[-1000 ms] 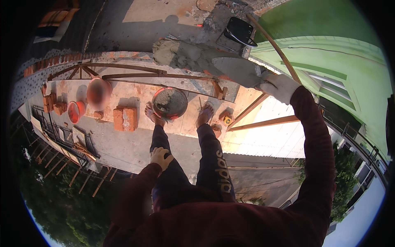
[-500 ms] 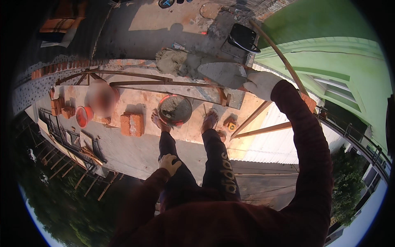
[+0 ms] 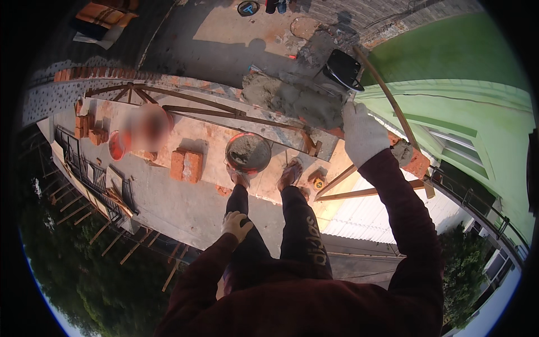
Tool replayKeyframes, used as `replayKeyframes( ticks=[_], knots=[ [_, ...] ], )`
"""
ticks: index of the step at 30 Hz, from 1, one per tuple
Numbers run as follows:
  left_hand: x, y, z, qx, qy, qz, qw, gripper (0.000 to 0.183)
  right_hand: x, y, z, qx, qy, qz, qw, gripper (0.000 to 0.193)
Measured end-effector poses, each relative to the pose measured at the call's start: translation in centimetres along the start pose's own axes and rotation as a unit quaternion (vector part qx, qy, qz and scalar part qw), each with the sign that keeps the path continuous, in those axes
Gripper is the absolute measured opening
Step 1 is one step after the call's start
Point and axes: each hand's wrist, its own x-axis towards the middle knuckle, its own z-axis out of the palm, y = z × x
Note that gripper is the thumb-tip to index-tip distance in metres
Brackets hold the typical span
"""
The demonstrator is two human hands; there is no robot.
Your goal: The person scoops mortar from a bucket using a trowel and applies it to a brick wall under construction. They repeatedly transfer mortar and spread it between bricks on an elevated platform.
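My right hand [image 3: 364, 132], in a white glove, is closed at the right end of a grey mortar bed [image 3: 295, 100] on top of a brick wall. It grips a trowel, whose blade is now mostly hidden by the hand and hard to tell from the mortar. My left hand [image 3: 238, 225], in a pale glove, rests on my left knee with fingers spread over the trouser leg and nothing held. Between my feet stands a bucket [image 3: 268, 155] with grey mortar in it.
I stand on a plank platform beside brown metal braces [image 3: 216, 114]. Stacked bricks [image 3: 186, 166] and a red bucket [image 3: 117, 146] are to the left; a yellow tape measure [image 3: 319, 183] lies by my right foot. Beyond the wall is a black chair [image 3: 342, 69]. A green wall [image 3: 449, 70] rises at right.
The trowel blade was flat in view over the wall and is now mostly out of sight. My right hand has turned, its fingers now pointing away. Mortar spreads farther right. My left hand stays on the knee.
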Motion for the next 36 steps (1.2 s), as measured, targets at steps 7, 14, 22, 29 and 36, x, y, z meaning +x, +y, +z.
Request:
replayKeyframes(
  ticks=[7, 14, 22, 29, 36],
  knots=[
    [2.4, -0.7, 0.6, 0.041, -0.074, 0.033, 0.996, 0.046, 5.6, -6.0, 4.7, -0.034, -0.009, 0.022, 0.999, 0.036],
    [3.4, -3.9, -1.9, 0.059, -0.044, 0.054, 0.996, 0.037, -7.5, 2.7, 1.2, 0.018, -0.103, 0.182, 0.978, 0.025],
    [5.3, -6.5, -5.6, 0.086, -0.092, 0.064, 0.99, 0.039, -5.8, -12.2, 6.9, 0.196, -0.103, 0.066, 0.973, 0.03],
    [5.1, -9.0, -4.3, 0.038, -0.057, 0.058, 0.996, 0.039, -0.2, -7.1, 15.2, 0.147, -0.043, 0.059, 0.986, 0.031],
    [4.3, -7.8, -3.0, 0.037, -0.073, 0.049, 0.995, 0.039, -9.0, 6.9, 16.0, 0.092, -0.111, 0.112, 0.983, 0.023]
  ],
)
